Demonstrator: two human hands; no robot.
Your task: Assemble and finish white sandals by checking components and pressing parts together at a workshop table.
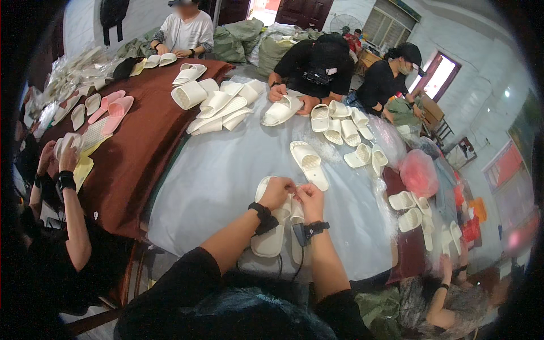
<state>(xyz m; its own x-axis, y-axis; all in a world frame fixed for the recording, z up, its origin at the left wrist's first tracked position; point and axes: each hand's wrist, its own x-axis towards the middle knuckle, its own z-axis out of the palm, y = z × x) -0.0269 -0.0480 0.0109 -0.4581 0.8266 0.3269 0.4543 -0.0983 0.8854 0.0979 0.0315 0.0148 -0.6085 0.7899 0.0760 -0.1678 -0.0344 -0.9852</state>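
My left hand [276,192] and my right hand [310,199] meet fingertip to fingertip over a pair of cream slippers. Both are closed in a pinch; whatever lies between the fingers is too small to make out. The left slipper [266,243] of the pair lies partly under my left hand and wrist. Beside it, the right slipper [296,213] shows between my wrists, its strap largely covered by my fingers. A single cream slipper [308,163] rests just beyond my right hand, its toe end pointing away. Dark bands with small devices sit on both my wrists.
A grey-white sheet [187,198] covers my table. Cream slippers [226,105] are piled at its far left, with several more [343,124] at the far right. A co-worker [317,68] handles a slipper opposite. Pink slippers [118,112] lie on the brown-covered table [147,147] to the left.
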